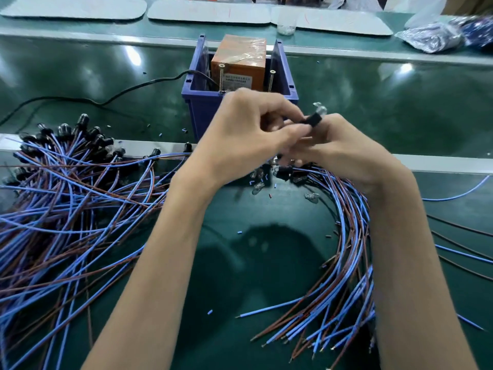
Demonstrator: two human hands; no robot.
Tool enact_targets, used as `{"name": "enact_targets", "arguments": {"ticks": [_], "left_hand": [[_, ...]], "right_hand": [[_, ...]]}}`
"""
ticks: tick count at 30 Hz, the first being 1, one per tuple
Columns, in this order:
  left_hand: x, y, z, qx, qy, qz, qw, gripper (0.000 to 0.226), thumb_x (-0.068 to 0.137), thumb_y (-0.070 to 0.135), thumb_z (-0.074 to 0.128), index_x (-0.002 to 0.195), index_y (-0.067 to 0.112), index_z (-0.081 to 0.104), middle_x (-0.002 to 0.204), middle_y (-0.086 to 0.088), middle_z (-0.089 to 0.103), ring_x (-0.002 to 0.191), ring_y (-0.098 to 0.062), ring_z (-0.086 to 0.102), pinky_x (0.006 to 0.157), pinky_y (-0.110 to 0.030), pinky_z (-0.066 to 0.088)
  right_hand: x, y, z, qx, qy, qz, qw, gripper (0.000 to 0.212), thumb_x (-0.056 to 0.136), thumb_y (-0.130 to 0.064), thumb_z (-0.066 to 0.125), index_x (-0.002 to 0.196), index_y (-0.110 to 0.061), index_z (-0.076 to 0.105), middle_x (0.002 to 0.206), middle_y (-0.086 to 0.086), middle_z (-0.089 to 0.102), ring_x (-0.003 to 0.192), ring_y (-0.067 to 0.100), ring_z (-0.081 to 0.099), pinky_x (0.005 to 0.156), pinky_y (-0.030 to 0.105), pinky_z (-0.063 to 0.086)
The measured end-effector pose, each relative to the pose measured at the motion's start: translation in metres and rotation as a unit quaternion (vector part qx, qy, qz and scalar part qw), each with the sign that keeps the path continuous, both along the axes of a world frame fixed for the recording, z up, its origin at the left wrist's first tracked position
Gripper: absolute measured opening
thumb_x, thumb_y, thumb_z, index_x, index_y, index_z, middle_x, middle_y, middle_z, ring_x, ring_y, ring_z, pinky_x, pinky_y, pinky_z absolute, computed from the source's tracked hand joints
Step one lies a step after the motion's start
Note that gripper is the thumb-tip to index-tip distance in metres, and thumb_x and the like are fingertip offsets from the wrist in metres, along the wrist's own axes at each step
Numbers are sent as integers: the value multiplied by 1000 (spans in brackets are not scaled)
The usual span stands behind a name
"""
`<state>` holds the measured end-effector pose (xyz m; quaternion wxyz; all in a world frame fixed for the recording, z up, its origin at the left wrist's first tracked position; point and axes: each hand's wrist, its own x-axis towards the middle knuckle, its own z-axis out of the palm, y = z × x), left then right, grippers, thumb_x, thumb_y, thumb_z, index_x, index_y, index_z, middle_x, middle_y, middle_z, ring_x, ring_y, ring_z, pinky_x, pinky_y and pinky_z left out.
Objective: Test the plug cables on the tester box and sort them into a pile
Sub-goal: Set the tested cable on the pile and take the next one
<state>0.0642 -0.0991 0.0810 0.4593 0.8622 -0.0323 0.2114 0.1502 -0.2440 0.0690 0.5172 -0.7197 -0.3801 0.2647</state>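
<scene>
Both hands meet just in front of the tester box [238,70], an orange block with two upright screws that sits in a blue bin [202,102]. My right hand [338,145] holds a black plug socket [313,120] with a clear bulb [320,109] on its tip. My left hand [250,129] pinches the same plug from the left. A big pile of blue and brown plug cables [66,198] lies at the left. A second bundle of cables [346,263] curves under my right forearm.
A black power cord [128,89] runs left from the bin. Loose clear bulbs [310,196] and small wire scraps lie on the green mat. White pads [208,10] and plastic bags [437,33] sit along the far edge.
</scene>
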Motion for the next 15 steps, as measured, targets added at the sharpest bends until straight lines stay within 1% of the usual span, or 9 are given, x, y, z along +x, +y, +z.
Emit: {"name": "enact_targets", "arguments": {"ticks": [2, 4, 6, 7, 9, 10, 12, 13, 15], "left_hand": [[1, -4, -1, -14, 16, -4, 1000, 7, 84, 14, 73, 89, 12, 70, 56, 8, 49, 47, 2, 43, 53, -8, 33], [2, -6, 0, -43, 9, 11, 999, 8, 86, 17, 71, 88, 13, 64, 59, 5, 56, 48, 1, 48, 53, -11, 37], [2, -6, 1, -69, 2, 21, 997, 15, 90, 23, 66, 79, 16, 59, 56, 9, 59, 50, -4, 51, 54, -16, 40], [2, -5, 1, -83, 14, 9, 996, 21, 92, 26, 63, 74, 16, 59, 53, 9, 59, 48, -4, 51, 53, -16, 41], [3, -5, -1, -114, 97, -45, 988, 37, 97, 34, 53, 69, 12, 63, 52, 5, 62, 47, -8, 55, 51, -14, 43], [4, -7, -3, -124, 164, -68, 976, 47, 99, 40, 47, 72, 7, 66, 56, 0, 66, 49, -10, 59, 51, -13, 43], [6, -12, -9, -130, 293, -76, 944, 67, 98, 54, 31, 85, 0, 70, 69, -8, 73, 57, -14, 65, 51, -11, 45], [8, -14, -13, -136, 330, -63, 932, 73, 97, 60, 24, 94, 1, 68, 77, -9, 75, 62, -14, 67, 54, -12, 47], [14, -16, -19, -171, 338, -20, 925, 77, 94, 66, 16, 111, 7, 62, 89, -8, 76, 72, -13, 69, 60, -16, 50]], "right_hand": [[-1, 2, 1, 29, -3, -3, 1000, 21, 87, 6, 62, 83, -14, 68, 72, -3, 66, 70, 10, 60, 68, 21, 49], [-2, 3, 2, 40, -14, -30, 999, 21, 89, 3, 61, 78, -15, 67, 64, -8, 66, 65, 7, 61, 64, 18, 49], [0, 4, 2, 52, -23, -72, 996, 21, 91, -1, 60, 75, -14, 66, 61, -7, 67, 63, 7, 63, 63, 19, 49], [1, 4, 2, 60, -25, -91, 994, 20, 91, -2, 60, 76, -12, 66, 63, -5, 67, 63, 8, 63, 64, 21, 50], [1, 5, 3, 79, -25, -123, 989, 16, 92, -4, 61, 78, -10, 65, 67, -1, 65, 66, 11, 61, 68, 26, 50], [1, 5, 3, 91, -21, -135, 986, 15, 91, -7, 62, 77, -11, 65, 69, -1, 65, 66, 11, 60, 68, 26, 50], [0, 5, 5, 110, -17, -155, 982, 16, 92, -15, 62, 77, -13, 66, 68, -7, 68, 66, 8, 63, 66, 24, 51], [0, 5, 6, 114, -21, -163, 980, 19, 94, -19, 60, 77, -14, 66, 67, -8, 69, 65, 5, 64, 65, 22, 51], [-1, 5, 8, 120, -24, -178, 976, 26, 97, -25, 55, 75, -16, 66, 66, -9, 70, 65, 4, 67, 62, 17, 50]]}}
